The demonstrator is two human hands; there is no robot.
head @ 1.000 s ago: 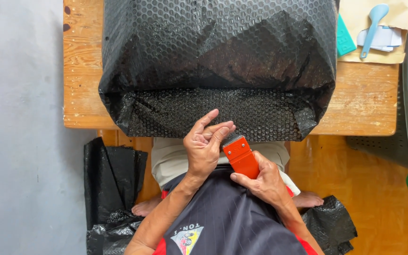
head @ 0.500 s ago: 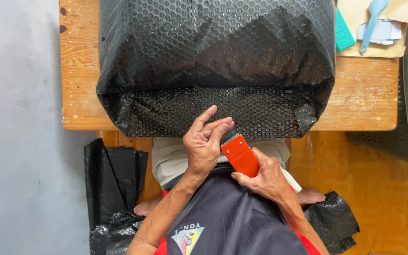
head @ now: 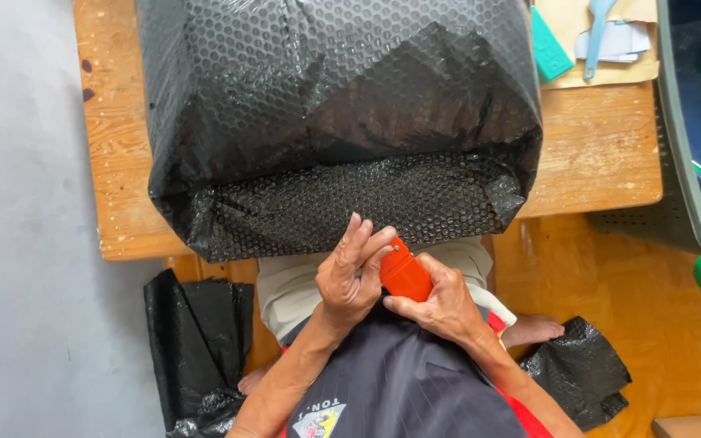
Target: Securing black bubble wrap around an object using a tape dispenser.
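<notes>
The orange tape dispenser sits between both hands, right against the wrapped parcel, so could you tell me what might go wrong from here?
1. The left hand has its fingertips at the front end of the orange tape dispenser, which the right hand holds; they could get nicked there.
2. The black bubble-wrapped parcel overhangs the wooden table toward the lap, so a push could tip it off.
3. Loose black wrap lies on the floor by a bare foot and might cause a slip.

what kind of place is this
Probably a small packing spot, at home or in a shop: a parcel in black bubble wrap on a wooden table, wrap scraps on the floor, both hands on an orange tape dispenser.
</notes>
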